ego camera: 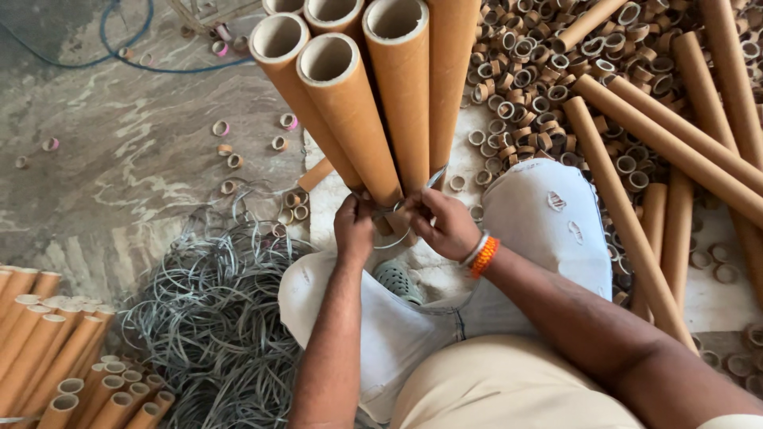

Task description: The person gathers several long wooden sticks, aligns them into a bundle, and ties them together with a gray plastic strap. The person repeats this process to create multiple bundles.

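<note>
I'm binding the upright cardboard tubes (350,103): left hand (354,232) and right hand (445,224) grip what seems a strap (395,238) at twelve o'clock; cinching needs steady tension.

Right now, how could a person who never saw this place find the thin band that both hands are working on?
Start at the upright bundle of long brown cardboard tubes in the middle. Follow it down to its base, where the left hand and the right hand meet. The thin grey strap loops there; unlike the tangled grey strips heaped on the floor, it is one single loop.
</note>
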